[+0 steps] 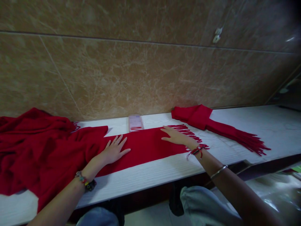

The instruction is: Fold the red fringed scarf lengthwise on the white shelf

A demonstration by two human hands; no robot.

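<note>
A red fringed scarf lies flat along the white table, its fringe pointing right. On its left part rests my left hand, fingers spread and palm down. Near the fringed end my right hand lies flat on the cloth, fingers stretched out to the left. Neither hand grips anything. To the left, the scarf runs into a heap of crumpled red cloth. Behind and right of my right hand sits a folded red scarf, its fringe trailing to the right.
A small stack of pale packets or cards, partly blurred, stands behind the flat scarf. The white table backs onto a brown marbled wall. Below its front edge my knees show. Shiny clear plastic lies at lower right.
</note>
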